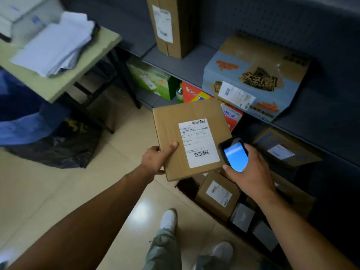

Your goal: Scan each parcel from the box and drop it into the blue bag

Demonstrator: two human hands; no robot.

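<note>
While the left hand (158,159) grips the parcel (191,140), the right hand (251,173) holds a scanner (234,155).

the flat brown cardboard parcel (173,121) bears a white paper label (198,143) with black barcode stripes (top and bottom); the black handheld scanner (234,157) shows a bright blue screen; the soft deep-blue plastic bag (23,125) is plain.

The left hand (155,159) grips a labelled parcel (190,140) while the right hand (251,170) holds a scanner (234,155) beside it.
</note>
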